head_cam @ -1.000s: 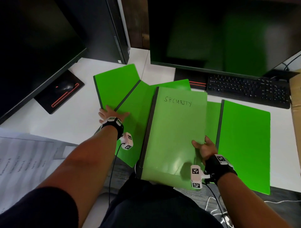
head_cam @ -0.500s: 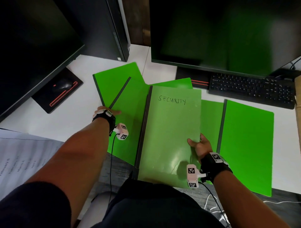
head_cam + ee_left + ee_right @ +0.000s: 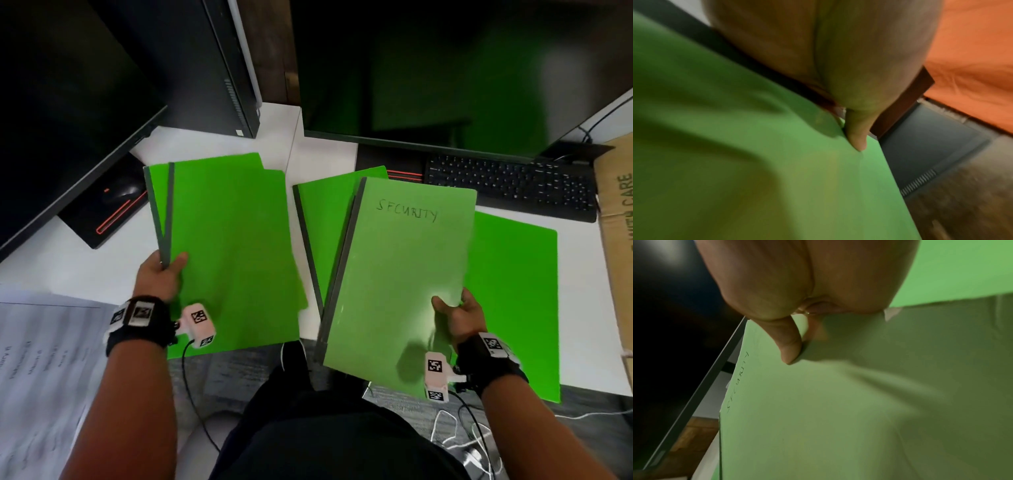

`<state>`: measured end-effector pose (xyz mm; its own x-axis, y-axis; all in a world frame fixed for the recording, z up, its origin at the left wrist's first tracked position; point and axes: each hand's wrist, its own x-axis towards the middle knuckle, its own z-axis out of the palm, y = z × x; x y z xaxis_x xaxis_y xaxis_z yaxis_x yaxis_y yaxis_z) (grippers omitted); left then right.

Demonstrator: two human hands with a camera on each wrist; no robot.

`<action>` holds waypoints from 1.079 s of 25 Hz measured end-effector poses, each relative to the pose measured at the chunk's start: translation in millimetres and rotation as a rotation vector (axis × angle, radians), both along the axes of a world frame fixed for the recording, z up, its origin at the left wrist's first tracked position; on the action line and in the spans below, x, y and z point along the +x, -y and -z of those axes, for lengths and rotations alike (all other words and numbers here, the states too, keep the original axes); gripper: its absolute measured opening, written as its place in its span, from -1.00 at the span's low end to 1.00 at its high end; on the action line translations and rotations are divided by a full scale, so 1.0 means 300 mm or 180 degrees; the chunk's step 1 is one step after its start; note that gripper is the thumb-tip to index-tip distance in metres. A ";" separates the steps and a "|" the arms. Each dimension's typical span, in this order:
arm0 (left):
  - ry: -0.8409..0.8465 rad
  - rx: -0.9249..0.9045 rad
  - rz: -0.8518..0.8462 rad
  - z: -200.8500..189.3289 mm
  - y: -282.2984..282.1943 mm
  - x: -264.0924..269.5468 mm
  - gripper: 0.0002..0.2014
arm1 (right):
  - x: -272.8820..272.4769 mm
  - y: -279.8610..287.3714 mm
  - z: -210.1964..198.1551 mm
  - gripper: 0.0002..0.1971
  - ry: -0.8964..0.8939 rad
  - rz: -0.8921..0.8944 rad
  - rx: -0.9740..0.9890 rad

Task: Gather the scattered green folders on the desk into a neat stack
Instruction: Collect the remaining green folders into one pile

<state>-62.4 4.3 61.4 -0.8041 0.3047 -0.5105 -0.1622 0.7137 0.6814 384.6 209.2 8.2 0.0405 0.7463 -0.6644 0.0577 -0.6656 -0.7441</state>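
Note:
My left hand (image 3: 164, 274) grips two green folders (image 3: 229, 246) by their dark spines, lifted at the left; its thumb (image 3: 857, 138) presses on the top cover (image 3: 756, 162). My right hand (image 3: 455, 315) pinches the right edge of the pale green folder marked SECURITY (image 3: 400, 274), held raised with another folder under it; the thumb (image 3: 791, 345) lies on that cover (image 3: 818, 418). A further green folder (image 3: 318, 222) lies on the desk between the two bundles. One more green folder (image 3: 513, 291) lies flat at the right, partly hidden by the SECURITY folder.
A black monitor (image 3: 445, 68) and keyboard (image 3: 507, 185) stand behind the folders. Another monitor (image 3: 61, 102) and a mouse on a black pad (image 3: 116, 202) sit at the left. A cardboard box (image 3: 616, 222) borders the right edge. Printed papers (image 3: 37, 359) lie at lower left.
My left hand has taken hold of the two left folders and pulled them left and up, apart from the rest. My right hand still holds the SECURITY folder, shifted right.

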 end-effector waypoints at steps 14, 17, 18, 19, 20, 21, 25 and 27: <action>0.0533 0.0410 0.1075 0.156 -0.170 0.423 -0.64 | -0.270 0.107 -0.058 -0.56 0.0061 -0.0561 0.0135; 0.1076 0.0654 0.0665 0.187 -0.148 0.424 -0.38 | -0.273 0.123 -0.081 -0.56 0.0225 -0.0704 0.0162; 0.1311 0.0754 0.0574 0.184 -0.143 0.424 -0.49 | -0.273 0.131 -0.088 -0.54 0.0291 -0.0787 0.0150; 0.1526 0.0848 0.0487 0.180 -0.139 0.421 -0.64 | -0.277 0.136 -0.094 -0.54 0.0339 -0.0891 0.0162; 0.1643 0.0892 0.0441 0.168 -0.137 0.420 -0.76 | -0.278 0.138 -0.092 -0.53 0.0398 -0.1021 0.0196; 0.1635 0.0920 0.0422 0.163 -0.131 0.413 -0.81 | -0.280 0.134 -0.086 -0.52 0.0478 -0.1239 0.0236; 0.1300 0.1068 0.0369 0.132 -0.111 0.315 -0.85 | -0.220 0.048 -0.029 -0.20 0.2177 -0.2157 0.0200; 0.1236 0.1061 0.0332 0.110 -0.098 0.261 -0.84 | -0.142 0.015 0.017 -0.02 0.3047 -0.2045 -0.0133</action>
<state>15.8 33.7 28.5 -0.5315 0.5698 -0.6268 -0.3878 0.4942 0.7781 341.9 204.8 3.3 0.1618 0.7900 -0.5913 0.9238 -0.3319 -0.1907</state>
